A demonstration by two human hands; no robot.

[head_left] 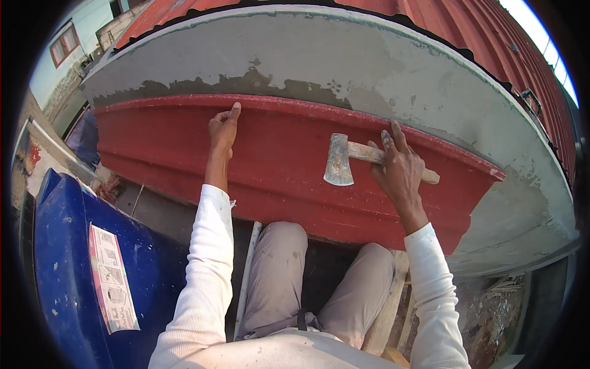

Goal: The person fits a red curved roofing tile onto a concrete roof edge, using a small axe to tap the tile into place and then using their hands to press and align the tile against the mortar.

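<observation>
A long red ribbed metal sheet [283, 160] lies along the grey plastered wall, its upper edge against the plaster. My left hand [223, 132] is closed at the sheet, its fingers mostly curled and one digit pointing up at the top edge. To the right, my right hand [402, 169] grips a hatchet [362, 151] by its worn wooden handle. The hatchet's head points left, its blade hanging down in front of the sheet. Stretched fingers of the right hand reach up to the sheet's top edge.
A blue plastic barrel [67, 234], with a printed paper label [114, 277], stands at left. Red corrugated roofing [442, 24] tops the plastered wall [369, 55]. My knees are under the sheet. Wooden planks [393, 301] are by my right leg. A building stands far left.
</observation>
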